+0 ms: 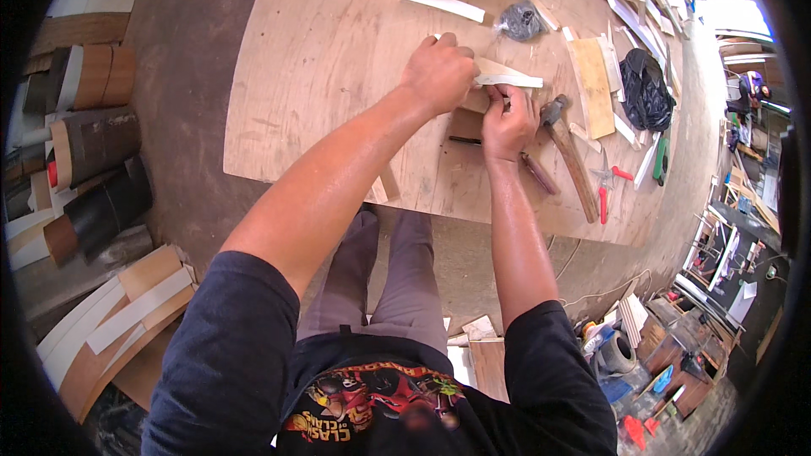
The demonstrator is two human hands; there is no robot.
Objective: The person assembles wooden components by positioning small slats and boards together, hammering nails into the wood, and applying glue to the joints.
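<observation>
The white laminate strip (pixel 509 80) lies on a small wooden piece (pixel 488 76) directly under both hands, its free end poking out to the right of them. The left hand (pixel 439 73) is curled and pressed down on top of the piece, seemingly to pin it flat against the plywood surface (pixel 329 59). The right hand (pixel 509 122), just nearer the body and touching the left, is closed around something thin held upright at the strip's edge; what it is cannot be told. Immediately right of the right hand lies a hammer (pixel 568 148), handy for grabbing. Further right rest red-handled pliers (pixel 606 190) and a black bag (pixel 646 89).
</observation>
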